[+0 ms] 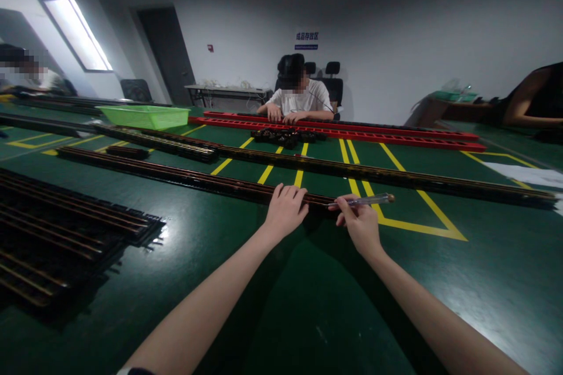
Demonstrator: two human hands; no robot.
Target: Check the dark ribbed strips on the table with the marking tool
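Note:
A long dark strip with copper-coloured rails (176,176) runs across the green table, its right end near my hands. My left hand (287,209) lies over this strip, fingers spread and pressing on its top. In my right hand (361,224) is a clear pen-like tool (372,200), pinched between thumb and fingers, its thin tip pointing left at the strip's right end. Beyond it lies another long dark strip (373,173), roughly parallel.
Stacked railed strips (65,228) lie at the left. Farther back are a green basket (149,117), a short dark piece (127,152), black parts (281,136) and a red channel (396,139). A person (301,99) works opposite; others sit left and right.

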